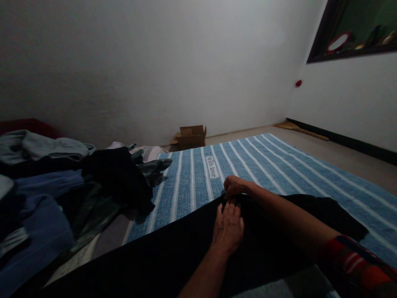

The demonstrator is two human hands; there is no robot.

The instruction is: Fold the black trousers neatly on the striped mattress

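White walls (155, 62) bound the room on the far side and at right; a cardboard box (194, 141) sits at the foot of the far wall. Blue striped sheet (182, 186) covers the working surface and carries a patch reading "With love" (212, 167). To the left lies a loose heap of clothes (118, 174), well apart from both hands.

Item under inspection: a black garment (149, 256), laid across the near part of the sheet. Its long axis runs from near left to the right; its exact type cannot be told, the cloth being too dark.

Left hand (228, 229): palm down on the garment, fingers extended and slightly spread, pointing to the far edge. Right hand (235, 186): directly beyond the left fingertips, at that far edge, fingers curled down onto the cloth; whether they pinch it cannot be told. Of the two, the right is nearer the far edge, while most of the garment's length extends to the near left of the fingers.
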